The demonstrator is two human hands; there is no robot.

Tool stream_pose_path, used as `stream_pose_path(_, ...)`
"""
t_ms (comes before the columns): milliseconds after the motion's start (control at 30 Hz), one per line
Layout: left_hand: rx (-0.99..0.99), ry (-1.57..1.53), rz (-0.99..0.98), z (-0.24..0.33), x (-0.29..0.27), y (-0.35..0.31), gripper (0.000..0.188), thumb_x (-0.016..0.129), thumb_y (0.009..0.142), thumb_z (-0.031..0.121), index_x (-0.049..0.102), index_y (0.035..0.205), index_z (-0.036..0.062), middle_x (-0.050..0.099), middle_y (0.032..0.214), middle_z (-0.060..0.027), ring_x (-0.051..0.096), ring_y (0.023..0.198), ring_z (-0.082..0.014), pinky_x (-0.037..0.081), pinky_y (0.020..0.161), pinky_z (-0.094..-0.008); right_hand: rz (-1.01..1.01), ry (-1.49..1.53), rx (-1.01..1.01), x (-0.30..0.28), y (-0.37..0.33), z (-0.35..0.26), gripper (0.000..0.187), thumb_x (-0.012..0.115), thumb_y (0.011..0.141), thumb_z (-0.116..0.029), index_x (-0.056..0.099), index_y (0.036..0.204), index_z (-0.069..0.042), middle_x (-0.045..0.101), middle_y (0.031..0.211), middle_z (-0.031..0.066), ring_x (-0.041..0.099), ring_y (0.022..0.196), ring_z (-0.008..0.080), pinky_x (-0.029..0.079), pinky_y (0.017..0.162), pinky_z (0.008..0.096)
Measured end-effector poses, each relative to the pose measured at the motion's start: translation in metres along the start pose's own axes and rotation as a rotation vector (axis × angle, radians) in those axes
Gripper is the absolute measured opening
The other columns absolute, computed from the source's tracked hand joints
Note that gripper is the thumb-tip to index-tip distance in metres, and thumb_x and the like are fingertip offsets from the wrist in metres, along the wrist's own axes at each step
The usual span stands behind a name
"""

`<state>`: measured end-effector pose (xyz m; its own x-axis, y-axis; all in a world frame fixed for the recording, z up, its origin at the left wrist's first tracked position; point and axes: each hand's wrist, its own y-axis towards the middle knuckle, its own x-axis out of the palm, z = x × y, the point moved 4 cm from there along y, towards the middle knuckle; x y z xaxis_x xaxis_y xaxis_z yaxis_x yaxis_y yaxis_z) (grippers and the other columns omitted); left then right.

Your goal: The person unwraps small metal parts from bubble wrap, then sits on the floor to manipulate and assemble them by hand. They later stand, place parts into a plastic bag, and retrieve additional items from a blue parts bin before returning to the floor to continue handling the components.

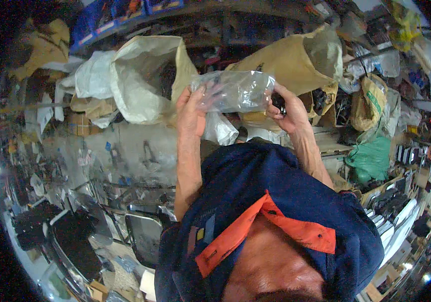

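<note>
A clear, shiny plastic bag is stretched sideways in front of my chest, between both hands. My left hand grips its left end, with the thumb on the near side; fingers show blurred through the film. At the right end, my right hand has its fingers curled in and pinches the bag's edge. Something small and dark shows at the right fingers, too unclear to name. Beyond the bag, a wide-mouthed pale woven sack gapes at the left, and a tan sack lies at the right.
Blue bins line the far left. A green sack and a hanging tan bag are at the right, near stacked white panels. Black-seated chairs stand at the lower left. A white plastic bag hangs below my hands.
</note>
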<state>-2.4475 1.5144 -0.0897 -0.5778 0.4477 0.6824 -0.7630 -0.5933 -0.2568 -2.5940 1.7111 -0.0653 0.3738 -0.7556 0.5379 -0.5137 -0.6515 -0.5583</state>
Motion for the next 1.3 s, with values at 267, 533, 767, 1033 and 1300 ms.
stream_pose_path(267, -0.033, -0.033, -0.076, 0.072, -0.081, -0.029, 0.038, 0.055, 0.09, 0.005, 0.054, 0.127, -0.0031, 0.061, 0.127, -0.024, 0.064, 0.11, -0.0469, 0.056, 0.092, -0.0569, -0.19, -0.043, 0.107, 0.089, 0.03, 0.057, 0.019, 0.06, 0.096, -0.022, 0.061, 0.095, -0.003, 0.059, 0.074, 0.005, 0.044, 0.048, 0.0079, 0.028, 0.037, 0.0196)
stream_pose_path(533, -0.186, -0.231, -0.422, 0.156, -0.188, -0.045, 0.099, 0.064, 0.087, 0.057, 0.023, 0.153, -0.0039, 0.02, 0.158, -0.0316, 0.018, 0.148, -0.0478, 0.017, 0.121, -0.0589, -0.076, 0.016, 0.222, 0.219, 0.057, 0.165, 0.017, 0.063, 0.096, -0.021, 0.063, 0.099, -0.005, 0.06, 0.075, 0.0042, 0.049, 0.053, 0.0101, 0.031, 0.039, 0.0208)
stream_pose_path(767, 0.01, -0.506, -0.499, 0.208, -0.242, -0.048, 0.131, 0.068, 0.065, 0.082, 0.015, 0.158, 0.0047, 0.007, 0.161, -0.0312, 0.01, 0.149, -0.0476, 0.016, 0.12, -0.0603, -0.101, -0.014, 0.299, 0.297, 0.078, 0.233, 0.018, 0.063, 0.097, -0.022, 0.062, 0.103, -0.005, 0.06, 0.078, 0.0032, 0.049, 0.056, 0.0107, 0.032, 0.042, 0.023)
stream_pose_path(1033, 0.028, -0.007, -0.188, 0.22, -0.254, -0.047, 0.085, 0.057, 0.091, 0.06, 0.035, 0.15, 0.0025, 0.039, 0.153, -0.021, 0.041, 0.139, -0.0391, 0.032, 0.117, -0.0531, -0.221, -0.035, 0.318, 0.35, 0.082, 0.261, 0.02, 0.061, 0.099, -0.023, 0.064, 0.098, -0.003, 0.065, 0.085, 0.0053, 0.055, 0.064, 0.0134, 0.036, 0.046, 0.0238)
stream_pose_path(1300, 0.093, -0.313, 0.03, 0.225, -0.273, -0.071, 0.053, 0.045, 0.102, 0.036, 0.051, 0.137, -0.0037, 0.06, 0.13, -0.0175, 0.062, 0.11, -0.028, 0.049, 0.097, -0.0443, -0.27, -0.099, 0.271, 0.377, 0.084, 0.265, 0.021, 0.061, 0.098, -0.023, 0.065, 0.099, -0.003, 0.066, 0.086, 0.007, 0.053, 0.067, 0.0131, 0.037, 0.051, 0.0266)
